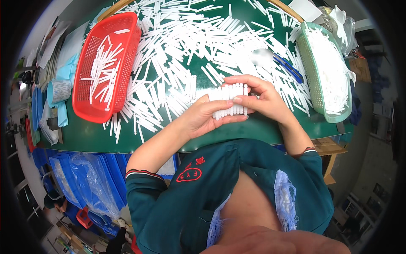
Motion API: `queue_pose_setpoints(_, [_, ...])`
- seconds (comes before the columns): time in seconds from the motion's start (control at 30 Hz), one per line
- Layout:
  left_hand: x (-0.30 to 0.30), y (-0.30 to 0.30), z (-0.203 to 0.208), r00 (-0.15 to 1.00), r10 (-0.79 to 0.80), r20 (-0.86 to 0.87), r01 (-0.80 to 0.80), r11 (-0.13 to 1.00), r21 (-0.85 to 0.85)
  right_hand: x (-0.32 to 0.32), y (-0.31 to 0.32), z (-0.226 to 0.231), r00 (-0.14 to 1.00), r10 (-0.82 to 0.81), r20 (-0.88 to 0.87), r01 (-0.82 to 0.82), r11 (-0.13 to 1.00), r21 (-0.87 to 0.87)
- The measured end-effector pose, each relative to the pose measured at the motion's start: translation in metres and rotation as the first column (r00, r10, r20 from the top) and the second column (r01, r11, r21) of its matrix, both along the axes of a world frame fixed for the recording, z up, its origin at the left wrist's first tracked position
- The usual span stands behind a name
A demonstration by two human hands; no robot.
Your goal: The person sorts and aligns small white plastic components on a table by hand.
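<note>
Between my two hands, near the table's front edge, a row of white plastic sticks (230, 100) lies side by side. My left hand (203, 115) cradles the row from below, its thumb laid across the sticks. At the row's right end my right hand (265, 98) grips it, thumb in front and fingers behind. The far undersides of the sticks are hidden by my fingers. Many loose sticks (169, 63) of the same kind are heaped over the green table (105, 142) beyond my hands.
A red basket (131, 46) holding some sticks stands at left. At right, a pale green basket (311, 67) is heaped with white pieces. A blue-handled tool (288, 67) rests among the sticks. Light blue cups (59, 92) sit at the left edge; blue crates (91, 178) are below.
</note>
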State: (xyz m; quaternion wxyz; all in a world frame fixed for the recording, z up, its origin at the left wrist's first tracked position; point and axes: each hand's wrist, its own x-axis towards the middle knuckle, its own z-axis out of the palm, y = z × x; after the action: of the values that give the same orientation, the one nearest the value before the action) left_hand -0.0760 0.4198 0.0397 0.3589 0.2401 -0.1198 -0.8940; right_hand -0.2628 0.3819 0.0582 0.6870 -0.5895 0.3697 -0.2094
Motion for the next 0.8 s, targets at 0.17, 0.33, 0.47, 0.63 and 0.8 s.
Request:
queue_pose_setpoints(0.17, [0.001,-0.001,-0.001,0.999,-0.020,-0.037,0.019,1.000,-0.024,0.004,0.001,-0.013,0.956,-0.161,0.244,0.199,0.970,-0.139])
queue_pose_setpoints(0.33, [0.000,-0.001,0.000,0.998,-0.060,-0.020,0.058,0.992,-0.108,-0.017,-0.012,-0.032,0.903,-0.268,0.337,0.377,0.869,-0.320])
queue_pose_setpoints(0.47, [-0.001,-0.002,-0.002,0.995,-0.098,-0.001,0.097,0.980,-0.171,-0.004,-0.010,-0.017,0.800,-0.471,0.371,0.572,0.786,-0.236])
queue_pose_setpoints(0.63, [-0.002,-0.007,-0.007,0.993,-0.039,-0.108,0.036,0.999,-0.034,-0.007,-0.011,-0.023,0.857,-0.384,0.343,0.479,0.839,-0.259])
queue_pose_setpoints(0.8, [0.000,-0.013,-0.005,0.987,-0.012,-0.163,0.011,1.000,-0.005,-0.008,-0.011,-0.028,0.819,-0.420,0.391,0.539,0.796,-0.276])
